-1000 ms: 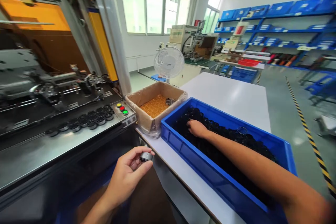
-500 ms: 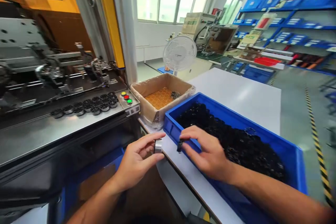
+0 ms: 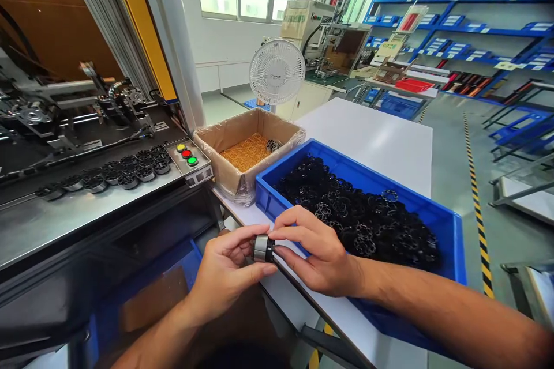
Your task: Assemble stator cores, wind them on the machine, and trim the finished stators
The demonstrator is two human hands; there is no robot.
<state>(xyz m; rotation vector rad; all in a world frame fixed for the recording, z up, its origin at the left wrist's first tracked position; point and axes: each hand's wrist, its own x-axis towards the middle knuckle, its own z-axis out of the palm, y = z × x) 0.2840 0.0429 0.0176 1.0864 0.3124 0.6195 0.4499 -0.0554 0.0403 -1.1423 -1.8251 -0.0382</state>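
A short silver metal ring (image 3: 261,248) sits between the fingers and thumb of my left hand (image 3: 216,271). Against the ring's right side lies a black plastic ring-shaped piece (image 3: 270,249), pinched in the fingertips of my right hand (image 3: 314,253). The two parts touch; whether the black one is seated inside the metal ring cannot be made out. Both hands are above the table's front edge, just in front of a blue bin (image 3: 270,199) filled with similar black pieces (image 3: 341,202).
Left of the bin, a plastic-wrapped cardboard box (image 3: 242,184) holds amber-coloured material. Several black-and-silver assemblies (image 3: 127,176) rest on the machine's metal ledge (image 3: 142,202), near a panel with yellow, red and green buttons (image 3: 193,161). A white fan (image 3: 277,73) stands behind the box.
My right hand has moved left, bringing the black piece from a gap away into contact with the metal ring. The view has shifted to the right.
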